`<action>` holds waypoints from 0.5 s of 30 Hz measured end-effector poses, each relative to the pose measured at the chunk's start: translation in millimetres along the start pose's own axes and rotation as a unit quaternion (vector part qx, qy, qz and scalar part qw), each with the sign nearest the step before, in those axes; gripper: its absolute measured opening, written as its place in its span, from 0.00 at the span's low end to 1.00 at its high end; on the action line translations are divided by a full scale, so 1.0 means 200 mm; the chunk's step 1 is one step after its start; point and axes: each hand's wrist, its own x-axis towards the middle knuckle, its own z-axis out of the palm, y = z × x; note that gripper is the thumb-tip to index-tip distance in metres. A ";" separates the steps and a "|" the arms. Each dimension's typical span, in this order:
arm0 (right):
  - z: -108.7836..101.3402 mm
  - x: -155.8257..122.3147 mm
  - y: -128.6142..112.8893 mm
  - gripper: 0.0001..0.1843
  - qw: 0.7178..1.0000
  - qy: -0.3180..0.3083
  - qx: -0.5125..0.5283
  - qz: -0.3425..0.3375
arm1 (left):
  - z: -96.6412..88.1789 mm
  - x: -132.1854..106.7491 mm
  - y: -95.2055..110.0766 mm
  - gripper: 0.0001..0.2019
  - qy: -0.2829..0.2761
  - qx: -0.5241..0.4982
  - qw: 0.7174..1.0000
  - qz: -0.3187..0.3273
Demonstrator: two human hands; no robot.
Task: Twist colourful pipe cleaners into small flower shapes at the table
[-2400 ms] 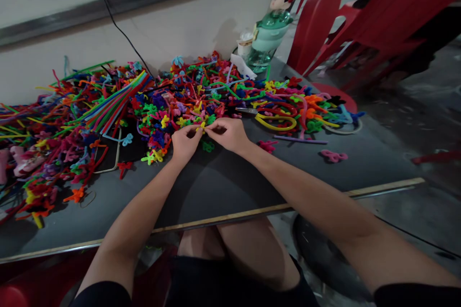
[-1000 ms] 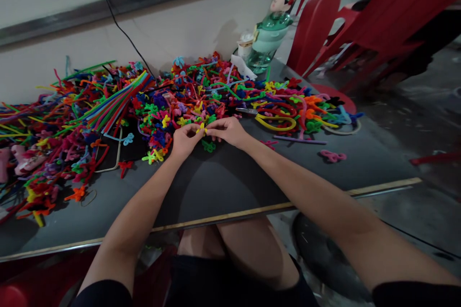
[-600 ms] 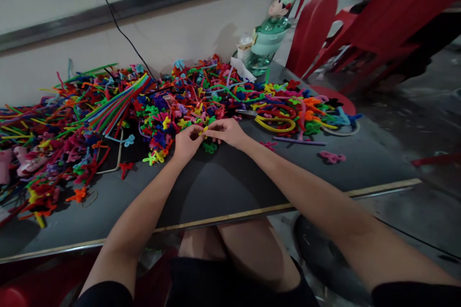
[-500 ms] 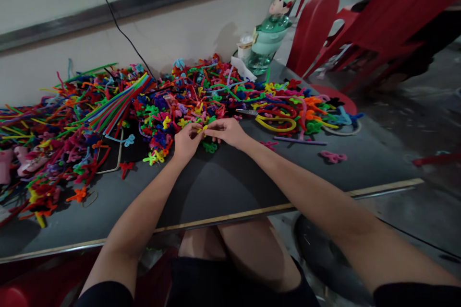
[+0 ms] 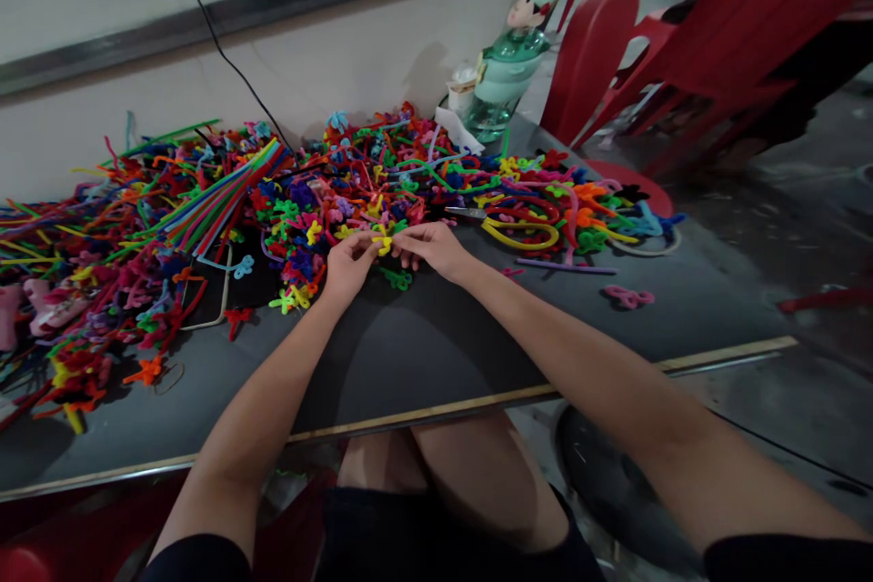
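My left hand [image 5: 347, 262] and my right hand [image 5: 431, 247] meet fingertip to fingertip over the dark table [image 5: 423, 355]. Between them both pinch a small yellow pipe-cleaner piece [image 5: 383, 243]. A green twisted pipe-cleaner shape [image 5: 397, 277] lies on the table just below my right hand. Right behind my hands spreads a big heap of coloured pipe cleaners and twisted shapes [image 5: 355, 191].
A bundle of straight pipe cleaners [image 5: 211, 195] lies at the left. Scissors [image 5: 467, 213] rest by a yellow loop [image 5: 522, 235]. A pink shape [image 5: 628, 296] sits alone on the right. A green bottle with a figurine top [image 5: 508, 68], red plastic chairs [image 5: 614, 45] and a black cable [image 5: 225, 50] stand behind.
My hands stayed in the same spot, their fingers shifting slightly on the yellow piece. The view has swayed a little.
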 end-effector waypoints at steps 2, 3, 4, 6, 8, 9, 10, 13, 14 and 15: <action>0.00 0.00 -0.01 0.23 1.000 -0.006 -0.003 -0.003 | 0.00 0.00 0.01 0.13 -0.019 -0.012 1.000 -0.009; 0.00 0.00 -0.01 0.23 1.000 -0.010 -0.006 -0.004 | 0.00 -0.01 0.01 0.14 -0.026 -0.018 0.999 -0.013; 0.00 -0.01 -0.02 0.22 1.000 -0.013 -0.007 -0.005 | 0.00 -0.01 0.02 0.15 -0.033 -0.022 0.999 -0.015; 0.00 -0.01 -0.02 0.22 1.000 -0.014 -0.005 -0.006 | 0.00 -0.01 0.03 0.16 -0.039 -0.027 0.999 -0.013; 0.00 -0.01 -0.02 0.23 1.000 -0.015 0.000 -0.006 | 0.00 -0.02 0.04 0.15 -0.032 -0.019 0.999 -0.006; 0.00 -0.01 -0.02 0.23 1.000 -0.016 0.002 -0.005 | 0.00 -0.02 0.04 0.15 -0.024 -0.011 1.000 -0.002; 0.00 -0.01 -0.02 0.23 1.000 -0.017 0.003 -0.005 | 0.00 -0.02 0.04 0.15 -0.015 -0.001 1.000 0.003; -0.01 0.00 -0.01 0.23 1.000 -0.025 -0.006 -0.006 | 0.00 -0.02 0.03 0.13 0.012 0.020 0.999 0.027; -0.01 0.00 0.00 0.23 1.000 -0.026 -0.010 -0.006 | 0.00 -0.02 0.03 0.13 0.017 0.022 0.999 0.035; -0.01 0.00 0.00 0.23 1.000 -0.027 -0.014 -0.006 | 0.00 -0.02 0.02 0.13 0.020 0.021 0.999 0.040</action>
